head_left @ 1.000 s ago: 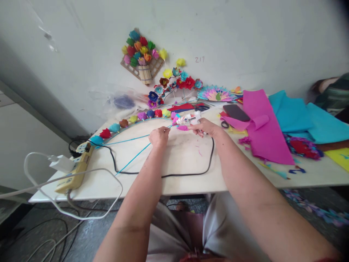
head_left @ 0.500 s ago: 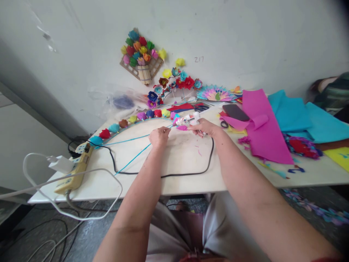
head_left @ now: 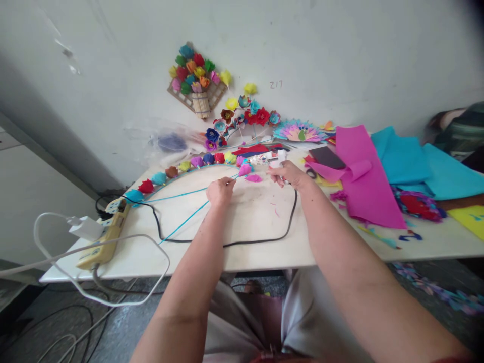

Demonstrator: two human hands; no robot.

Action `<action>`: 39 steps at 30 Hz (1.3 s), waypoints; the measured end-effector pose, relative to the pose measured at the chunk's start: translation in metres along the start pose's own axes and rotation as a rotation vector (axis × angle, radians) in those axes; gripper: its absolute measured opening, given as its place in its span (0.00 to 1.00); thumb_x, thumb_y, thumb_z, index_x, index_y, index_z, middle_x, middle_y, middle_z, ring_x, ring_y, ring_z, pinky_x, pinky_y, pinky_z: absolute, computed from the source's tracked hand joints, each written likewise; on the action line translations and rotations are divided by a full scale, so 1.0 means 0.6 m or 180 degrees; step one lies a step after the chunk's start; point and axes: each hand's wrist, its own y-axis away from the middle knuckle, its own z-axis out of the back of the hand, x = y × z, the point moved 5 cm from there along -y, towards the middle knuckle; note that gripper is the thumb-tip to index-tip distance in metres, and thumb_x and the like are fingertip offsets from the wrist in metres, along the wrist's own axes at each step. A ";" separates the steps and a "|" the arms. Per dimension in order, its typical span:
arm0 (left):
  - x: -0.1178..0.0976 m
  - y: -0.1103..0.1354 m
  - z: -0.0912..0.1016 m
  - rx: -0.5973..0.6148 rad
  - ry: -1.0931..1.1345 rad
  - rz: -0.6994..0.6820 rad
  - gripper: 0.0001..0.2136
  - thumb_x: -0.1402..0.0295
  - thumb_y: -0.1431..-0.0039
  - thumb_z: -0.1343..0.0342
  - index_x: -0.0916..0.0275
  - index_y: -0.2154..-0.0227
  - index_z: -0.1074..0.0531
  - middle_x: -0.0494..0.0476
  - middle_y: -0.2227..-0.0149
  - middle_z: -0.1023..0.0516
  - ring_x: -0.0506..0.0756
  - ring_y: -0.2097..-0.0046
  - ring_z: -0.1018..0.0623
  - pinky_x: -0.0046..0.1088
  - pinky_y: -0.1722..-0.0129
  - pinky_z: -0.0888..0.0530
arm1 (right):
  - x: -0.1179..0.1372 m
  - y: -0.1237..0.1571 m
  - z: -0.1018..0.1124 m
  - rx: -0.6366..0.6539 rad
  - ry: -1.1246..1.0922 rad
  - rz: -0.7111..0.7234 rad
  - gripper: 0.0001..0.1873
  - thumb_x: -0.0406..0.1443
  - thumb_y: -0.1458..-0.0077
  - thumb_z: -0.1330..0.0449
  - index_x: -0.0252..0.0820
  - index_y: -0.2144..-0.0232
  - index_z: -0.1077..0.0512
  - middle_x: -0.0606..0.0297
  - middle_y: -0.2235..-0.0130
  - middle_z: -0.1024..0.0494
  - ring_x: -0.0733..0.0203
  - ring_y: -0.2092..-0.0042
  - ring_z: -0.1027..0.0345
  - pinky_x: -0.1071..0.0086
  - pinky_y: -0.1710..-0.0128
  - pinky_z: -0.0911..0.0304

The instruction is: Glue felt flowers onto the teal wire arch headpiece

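My left hand (head_left: 220,191) pinches a thin blue-wrapped stem (head_left: 185,220) over the table. Past its fingertips, the stem ends in a small pink paper flower (head_left: 245,170). In my right hand (head_left: 287,175) is a white glue gun (head_left: 279,158), its nozzle pointing left, just beyond the flower. The gun's black cord (head_left: 260,241) loops across the table in front. A loose pink paper petal (head_left: 253,178) lies between the hands. Behind them curves a garland of colourful paper flowers (head_left: 196,162).
A yellow power strip (head_left: 104,247) with a white charger (head_left: 86,228) sits at the left edge, white cable looping over it. Pink paper (head_left: 368,186), blue paper (head_left: 401,156) and a dark flat object (head_left: 327,157) lie right. A flower basket decoration (head_left: 200,103) leans on the wall.
My right hand has drawn the glue gun to the right, off the pink flower, which now shows more fully. My left hand has stayed nearly in place.
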 end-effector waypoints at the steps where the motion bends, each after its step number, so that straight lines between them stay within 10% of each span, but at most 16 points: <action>1: 0.000 0.000 0.001 -0.0002 0.0012 0.0000 0.14 0.53 0.51 0.54 0.48 0.67 0.27 0.49 0.72 0.23 0.52 0.66 0.27 0.24 0.68 0.36 | 0.000 0.001 -0.001 0.0071 0.0000 0.0002 0.15 0.42 0.61 0.39 0.35 0.83 0.36 0.67 0.85 0.33 0.73 0.88 0.47 0.76 0.90 0.51; 39: -0.005 0.004 0.008 -0.0176 -0.0191 0.0114 0.13 0.54 0.51 0.53 0.48 0.65 0.27 0.51 0.68 0.23 0.54 0.63 0.27 0.27 0.68 0.36 | -0.015 -0.001 -0.016 0.0215 0.0150 -0.0307 0.18 0.46 0.61 0.39 0.35 0.81 0.35 0.68 0.85 0.33 0.74 0.88 0.49 0.77 0.90 0.51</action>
